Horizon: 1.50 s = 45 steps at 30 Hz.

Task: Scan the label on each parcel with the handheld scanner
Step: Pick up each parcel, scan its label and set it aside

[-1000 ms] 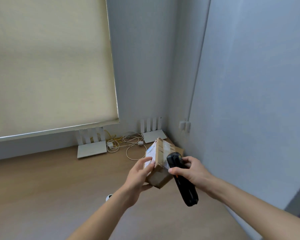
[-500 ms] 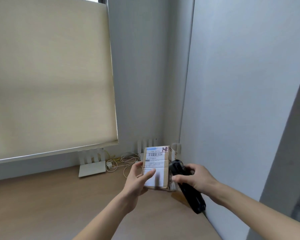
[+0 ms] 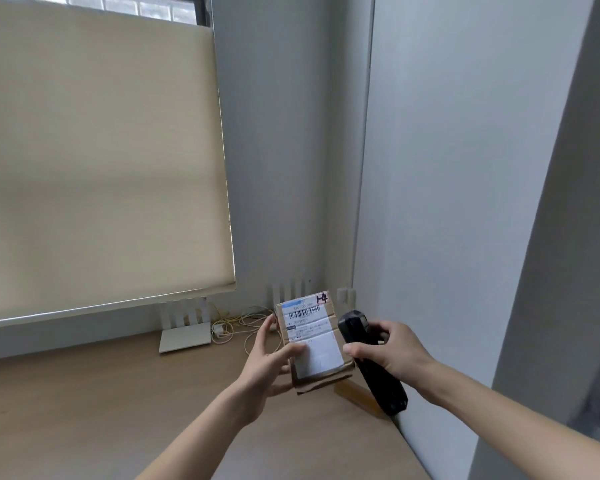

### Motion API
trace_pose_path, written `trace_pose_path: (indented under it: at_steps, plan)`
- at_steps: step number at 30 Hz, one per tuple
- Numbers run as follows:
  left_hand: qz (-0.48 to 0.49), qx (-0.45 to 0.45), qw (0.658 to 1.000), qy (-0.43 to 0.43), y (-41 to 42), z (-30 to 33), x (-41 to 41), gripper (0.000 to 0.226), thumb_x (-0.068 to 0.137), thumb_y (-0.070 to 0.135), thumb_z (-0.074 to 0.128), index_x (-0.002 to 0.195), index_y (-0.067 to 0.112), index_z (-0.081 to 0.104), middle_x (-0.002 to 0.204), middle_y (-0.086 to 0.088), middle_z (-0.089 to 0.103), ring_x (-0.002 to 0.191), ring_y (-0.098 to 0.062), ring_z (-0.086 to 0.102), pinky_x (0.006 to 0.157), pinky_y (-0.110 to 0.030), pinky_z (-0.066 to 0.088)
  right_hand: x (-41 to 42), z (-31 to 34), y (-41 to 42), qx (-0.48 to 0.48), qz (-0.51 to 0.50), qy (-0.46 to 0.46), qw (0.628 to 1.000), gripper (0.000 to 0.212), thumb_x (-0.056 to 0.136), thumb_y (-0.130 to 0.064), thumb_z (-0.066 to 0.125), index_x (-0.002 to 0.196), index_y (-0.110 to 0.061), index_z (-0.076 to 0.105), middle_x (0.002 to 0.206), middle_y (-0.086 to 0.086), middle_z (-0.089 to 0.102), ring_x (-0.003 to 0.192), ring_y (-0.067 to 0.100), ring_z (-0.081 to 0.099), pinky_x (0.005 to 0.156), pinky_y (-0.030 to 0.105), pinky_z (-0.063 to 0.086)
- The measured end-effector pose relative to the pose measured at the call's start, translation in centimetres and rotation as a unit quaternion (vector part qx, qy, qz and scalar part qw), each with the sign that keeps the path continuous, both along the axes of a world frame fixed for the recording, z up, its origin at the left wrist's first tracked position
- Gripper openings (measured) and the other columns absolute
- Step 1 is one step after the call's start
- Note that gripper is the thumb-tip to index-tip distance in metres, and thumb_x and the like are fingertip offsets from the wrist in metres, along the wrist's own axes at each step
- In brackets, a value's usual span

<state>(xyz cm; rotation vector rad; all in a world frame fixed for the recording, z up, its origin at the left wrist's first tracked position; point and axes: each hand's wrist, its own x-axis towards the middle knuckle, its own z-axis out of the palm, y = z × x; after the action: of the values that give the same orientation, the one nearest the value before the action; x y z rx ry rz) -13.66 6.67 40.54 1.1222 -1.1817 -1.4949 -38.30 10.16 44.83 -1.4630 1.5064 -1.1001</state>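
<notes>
While the left hand (image 3: 264, 367) is gripping a small brown cardboard parcel (image 3: 314, 344) above the wooden desktop (image 3: 84, 393), white label (image 3: 310, 336) facing up (barcode legible), the right hand (image 3: 390, 353) is clasping a black handheld scanner (image 3: 368, 355) just beside it. Beige roller blind (image 3: 97, 161), white routers (image 3: 185, 329) and cables (image 3: 238, 323) are sitting against grey walls (image 3: 447, 168).

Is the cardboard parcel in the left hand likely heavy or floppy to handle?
Probably light: the left hand alone holds the parcel up. Likely stiff: its flat faces and edges look straight. The taped surface may be slightly slippery.
</notes>
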Motion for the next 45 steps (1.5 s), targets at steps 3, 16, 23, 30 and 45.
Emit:
trace_pose_path:
  at_steps: [3, 16, 23, 30, 45]
  plan:
    - [0.023, -0.011, 0.999, -0.024, 0.2, 0.2, -0.1, 0.090, 0.066, 0.035, 0.093, 0.132, 0.066, 0.039, 0.113, -0.007, 0.074, 0.102, -0.029, 0.072, 0.076, -0.043, 0.063, -0.1, 0.3, 0.2, -0.011, 0.038, 0.014, 0.999, 0.069, 0.054, -0.041, 0.099, 0.115, -0.018, 0.075, 0.098, -0.005, 0.080, 0.089, 0.007, 0.075, 0.073, 0.016, 0.055]
    - [0.049, -0.044, 0.996, -0.060, 1.4, 0.7, 1.4, 0.087, 0.053, 0.048, 0.095, 0.124, 0.067, 0.048, 0.104, -0.015, 0.073, 0.096, -0.022, 0.073, 0.070, -0.039, 0.062, 0.5, 0.8, 0.8, 0.003, 0.081, 0.079, 0.994, 0.063, 0.056, -0.039, 0.100, 0.111, -0.020, 0.075, 0.098, -0.002, 0.080, 0.093, 0.014, 0.076, 0.093, 0.036, 0.061]
    - [0.087, -0.076, 0.987, -0.116, 2.2, 0.1, 3.6, 0.071, 0.056, 0.044, 0.094, 0.112, 0.061, 0.054, 0.118, -0.011, 0.060, 0.106, -0.024, 0.066, 0.071, -0.038, 0.063, 3.1, 1.6, 0.9, 0.001, 0.028, 0.297, 0.955, 0.077, 0.043, -0.066, 0.083, 0.113, -0.034, 0.074, 0.099, -0.015, 0.075, 0.095, 0.010, 0.070, 0.086, 0.032, 0.057]
    - [0.172, -0.139, 0.960, -0.173, 3.5, -0.1, 6.0, 0.069, 0.061, 0.042, 0.090, 0.116, 0.055, 0.050, 0.114, 0.011, 0.064, 0.112, -0.014, 0.059, 0.094, -0.050, 0.056, 5.3, 1.4, 1.3, 0.007, 0.015, 0.412, 0.911, 0.077, 0.045, -0.066, 0.084, 0.116, -0.039, 0.072, 0.106, -0.010, 0.074, 0.106, 0.019, 0.067, 0.083, 0.030, 0.051]
    - [0.242, -0.152, 0.938, -0.195, 7.2, 0.6, 11.3, 0.065, 0.068, 0.030, 0.090, 0.118, 0.046, 0.051, 0.107, 0.017, 0.061, 0.105, -0.003, 0.056, 0.093, -0.048, 0.056, 10.9, 2.1, 3.4, 0.012, 0.054, 0.462, 0.885, 0.074, 0.044, -0.069, 0.084, 0.109, -0.037, 0.075, 0.104, -0.008, 0.074, 0.105, 0.019, 0.067, 0.077, 0.029, 0.048]
